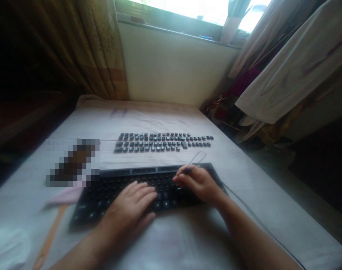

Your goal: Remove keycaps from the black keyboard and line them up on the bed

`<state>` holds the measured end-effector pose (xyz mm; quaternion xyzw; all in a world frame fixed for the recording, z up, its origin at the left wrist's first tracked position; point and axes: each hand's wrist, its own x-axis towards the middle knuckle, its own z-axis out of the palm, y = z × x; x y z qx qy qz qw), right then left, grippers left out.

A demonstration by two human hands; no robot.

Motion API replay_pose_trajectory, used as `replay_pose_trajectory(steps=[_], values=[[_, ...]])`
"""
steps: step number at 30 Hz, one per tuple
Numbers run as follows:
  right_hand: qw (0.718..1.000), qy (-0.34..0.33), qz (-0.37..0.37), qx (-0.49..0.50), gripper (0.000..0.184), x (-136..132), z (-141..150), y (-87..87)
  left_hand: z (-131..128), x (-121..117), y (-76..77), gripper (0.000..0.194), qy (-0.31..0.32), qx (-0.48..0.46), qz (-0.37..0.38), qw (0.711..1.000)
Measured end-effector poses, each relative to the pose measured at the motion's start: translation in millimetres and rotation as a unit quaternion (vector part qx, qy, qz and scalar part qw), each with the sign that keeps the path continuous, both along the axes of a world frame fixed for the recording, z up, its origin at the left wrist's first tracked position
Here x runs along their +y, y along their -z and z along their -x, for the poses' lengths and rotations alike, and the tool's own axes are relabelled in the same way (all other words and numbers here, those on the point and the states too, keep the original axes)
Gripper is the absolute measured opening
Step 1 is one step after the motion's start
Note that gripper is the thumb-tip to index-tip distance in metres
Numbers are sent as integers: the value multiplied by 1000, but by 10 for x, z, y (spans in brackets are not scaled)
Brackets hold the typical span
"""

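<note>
A black keyboard (111, 183) lies at a slant on the white sheet, many of its upper keys taken off and some keycaps left along its near edge. My left hand (131, 206) rests palm down on its near middle, fingers stretched out. Over the keyboard's right half, my right hand (197, 182) pinches a keycap puller (198, 157) with thin wire loops that point up and away. Whether the fingertips also hold a keycap is too blurred to tell. Beyond the keyboard, loose black keycaps (146, 144) are laid out in rows.
An orange-handled tool (51, 236) with a pink flat end lies at the left, beside a pixelated dark patch (75, 161). The keyboard's cable (261, 221) runs off toward the lower right. Curtains (94, 48) and hanging cloths (286, 75) flank the bed.
</note>
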<state>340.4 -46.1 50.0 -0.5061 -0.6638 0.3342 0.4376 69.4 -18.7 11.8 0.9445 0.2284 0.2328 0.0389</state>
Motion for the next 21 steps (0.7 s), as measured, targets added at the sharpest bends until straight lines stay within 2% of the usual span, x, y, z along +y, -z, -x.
replay_pose_trajectory(steps=[3,5,8,11,13,21], values=[[993,46,9,108,22,-4,-21,-9,-9,2,1,42,1,1,7,1000],[992,48,5,115,24,-5,-11,-22,-10,1,-9,42,-5,2,15,1000],[996,27,-31,74,19,-18,48,-64,3,0,-51,45,-8,5,25,1000],[995,1,-104,-1,10,-52,149,-109,9,7,-120,49,-1,-7,26,1000],[989,-19,-145,-31,10,-77,232,-110,-7,19,-159,48,-4,-29,39,999],[976,-28,-213,-26,12,-131,454,-66,-180,83,-157,24,-27,-128,191,973]])
